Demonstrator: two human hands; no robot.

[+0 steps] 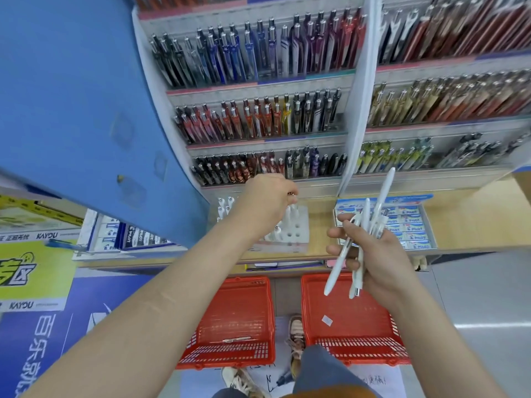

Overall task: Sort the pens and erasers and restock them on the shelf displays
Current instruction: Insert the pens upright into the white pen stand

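Below stocked pen shelves, right hand clasps seemingly light, stiff, slick white pens mid-barrel; left hand pinches a pen top above the holder.

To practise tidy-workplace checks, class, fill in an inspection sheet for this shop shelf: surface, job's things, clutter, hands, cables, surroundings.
Surface: wooden ledge below tiered pen displays.
Job's things: bundle of white pens; white holed pen stand with a few pens upright in it; open box of packaged erasers.
Clutter: two red baskets on the floor; left basket holds one thin item, right basket a small white scrap.
Hands: right hand grips the bundle; left hand is curled over the pen stand, its hold unclear.
Cables: nothing seen.
Surroundings: blue panel at left; printed posters low on the left.
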